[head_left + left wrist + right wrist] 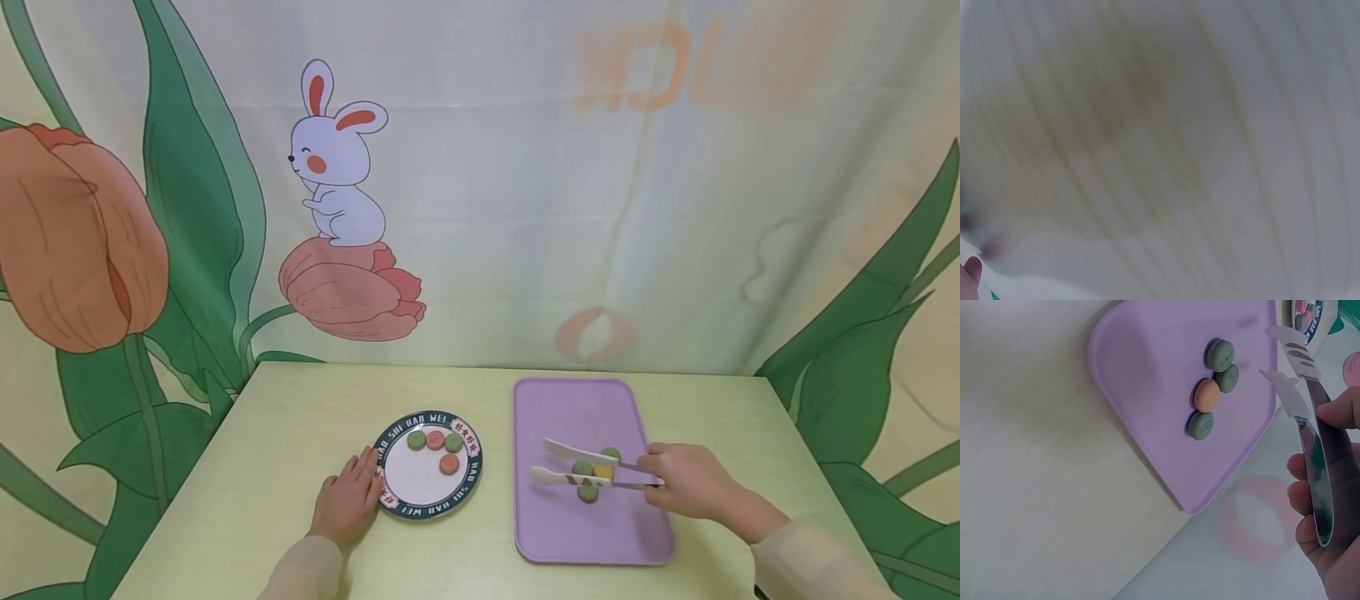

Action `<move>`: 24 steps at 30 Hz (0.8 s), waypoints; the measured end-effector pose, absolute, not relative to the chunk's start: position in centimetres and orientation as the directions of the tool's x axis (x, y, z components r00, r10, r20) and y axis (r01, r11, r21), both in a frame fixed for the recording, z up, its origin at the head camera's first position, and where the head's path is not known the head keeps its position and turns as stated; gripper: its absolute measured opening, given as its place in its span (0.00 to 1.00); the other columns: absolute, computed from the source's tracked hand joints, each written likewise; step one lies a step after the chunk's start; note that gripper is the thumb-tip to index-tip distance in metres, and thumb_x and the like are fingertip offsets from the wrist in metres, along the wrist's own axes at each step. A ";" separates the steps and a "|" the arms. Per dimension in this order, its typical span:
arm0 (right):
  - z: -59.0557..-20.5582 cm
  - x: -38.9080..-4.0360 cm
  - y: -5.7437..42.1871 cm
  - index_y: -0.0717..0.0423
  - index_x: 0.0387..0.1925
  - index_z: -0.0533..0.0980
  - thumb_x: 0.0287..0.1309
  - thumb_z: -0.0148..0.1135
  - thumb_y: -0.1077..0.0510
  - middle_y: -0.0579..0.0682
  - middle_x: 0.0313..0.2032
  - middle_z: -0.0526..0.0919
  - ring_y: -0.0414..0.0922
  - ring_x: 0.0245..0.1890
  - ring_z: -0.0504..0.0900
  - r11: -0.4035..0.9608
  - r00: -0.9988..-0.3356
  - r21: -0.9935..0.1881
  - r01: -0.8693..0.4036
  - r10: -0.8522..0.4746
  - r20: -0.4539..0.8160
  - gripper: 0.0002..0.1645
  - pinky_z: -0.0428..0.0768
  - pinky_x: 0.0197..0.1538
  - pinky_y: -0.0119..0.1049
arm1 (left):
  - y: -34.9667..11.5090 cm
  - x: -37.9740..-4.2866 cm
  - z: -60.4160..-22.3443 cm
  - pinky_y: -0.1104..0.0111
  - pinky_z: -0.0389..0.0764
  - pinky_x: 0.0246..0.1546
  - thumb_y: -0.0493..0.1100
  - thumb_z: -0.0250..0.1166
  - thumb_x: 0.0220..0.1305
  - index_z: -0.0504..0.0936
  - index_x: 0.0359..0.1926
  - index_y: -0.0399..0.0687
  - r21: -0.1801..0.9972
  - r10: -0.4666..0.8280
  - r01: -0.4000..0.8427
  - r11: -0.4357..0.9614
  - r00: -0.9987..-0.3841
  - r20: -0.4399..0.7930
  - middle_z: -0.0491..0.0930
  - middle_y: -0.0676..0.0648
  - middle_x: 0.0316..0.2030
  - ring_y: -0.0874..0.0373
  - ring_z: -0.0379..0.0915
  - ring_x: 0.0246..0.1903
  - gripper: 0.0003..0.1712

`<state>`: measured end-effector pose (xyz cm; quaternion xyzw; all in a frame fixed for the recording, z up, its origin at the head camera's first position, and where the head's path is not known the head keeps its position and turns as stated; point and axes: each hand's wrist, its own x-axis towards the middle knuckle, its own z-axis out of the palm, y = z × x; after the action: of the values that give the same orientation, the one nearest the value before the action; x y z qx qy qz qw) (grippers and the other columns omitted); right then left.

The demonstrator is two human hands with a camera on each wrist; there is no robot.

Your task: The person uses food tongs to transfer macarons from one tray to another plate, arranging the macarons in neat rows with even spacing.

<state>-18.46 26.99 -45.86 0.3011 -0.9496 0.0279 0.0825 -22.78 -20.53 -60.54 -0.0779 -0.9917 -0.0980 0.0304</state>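
My right hand grips the handles of metal tongs with white tips. The tongs hover over a purple tray, their two tips spread apart with nothing between them in the right wrist view. On the tray, three green macarons and one orange-yellow macaron lie close together. My left hand rests with extended fingers at the left rim of a round plate. Two green macarons and two pink macarons sit on that plate. Pale, blurred cloth fills most of the left wrist view.
A pale yellow-green table bears the plate and, to its right, the tray. Behind the table hangs a curtain printed with a rabbit, tulips and leaves. Tabletop separates plate from tray.
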 end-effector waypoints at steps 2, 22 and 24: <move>-46.0 -18.5 27.2 0.47 0.17 0.71 0.34 0.60 0.57 0.37 0.16 0.66 0.31 0.15 0.56 0.822 -0.809 0.000 -0.570 -0.561 0.175 0.05 0.56 0.16 0.23 | -20.5 -22.8 -60.6 0.48 0.63 0.54 0.54 0.41 0.66 0.56 0.65 0.44 0.187 0.149 0.162 0.969 -0.985 0.083 0.57 0.44 0.65 0.44 0.56 0.62 0.31; -45.7 -18.5 28.4 0.46 0.18 0.72 0.36 0.61 0.56 0.36 0.15 0.61 0.32 0.15 0.55 0.857 -0.852 -0.007 -0.516 -0.512 0.111 0.05 0.55 0.16 0.24 | -20.6 -22.8 -60.6 0.49 0.64 0.53 0.54 0.42 0.65 0.57 0.65 0.44 0.184 0.149 0.165 0.969 -0.984 0.098 0.58 0.44 0.64 0.45 0.56 0.62 0.31; -45.7 -18.5 28.5 0.46 0.18 0.72 0.37 0.62 0.55 0.36 0.15 0.61 0.31 0.15 0.55 0.858 -0.854 -0.006 -0.513 -0.510 0.108 0.05 0.55 0.16 0.24 | -20.5 -22.8 -60.6 0.49 0.64 0.53 0.54 0.42 0.65 0.58 0.64 0.44 0.183 0.150 0.166 0.969 -0.984 0.098 0.58 0.44 0.64 0.45 0.56 0.62 0.31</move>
<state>-18.47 28.49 -45.74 0.2657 -0.9625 0.0172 0.0514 -22.81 -20.53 -60.62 -0.0795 -0.9914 -0.0957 0.0416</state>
